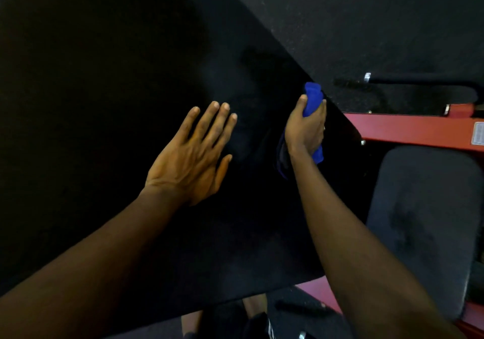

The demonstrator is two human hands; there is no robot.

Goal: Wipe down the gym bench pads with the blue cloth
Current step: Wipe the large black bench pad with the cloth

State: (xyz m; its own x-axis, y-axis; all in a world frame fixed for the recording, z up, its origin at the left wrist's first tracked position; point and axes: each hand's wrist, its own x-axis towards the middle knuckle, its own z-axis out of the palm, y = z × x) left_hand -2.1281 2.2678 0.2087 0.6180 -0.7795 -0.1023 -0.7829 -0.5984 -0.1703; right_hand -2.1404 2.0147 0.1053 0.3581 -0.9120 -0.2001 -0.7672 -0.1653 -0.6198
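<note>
Rightward, red frame (419, 129), seat pad (424, 207) (near blue cloth (311, 98)).

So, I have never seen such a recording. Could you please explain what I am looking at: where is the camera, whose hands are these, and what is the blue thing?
No machine here: a person works with bare hands. The one picture comes from a camera on the person's head, looking down. The left hand lies flat, fingers straight, on the large black pad of a gym bench. The right hand grips a bunched blue cloth at that pad's right edge. Further right are a red frame and a smaller pad.
</note>
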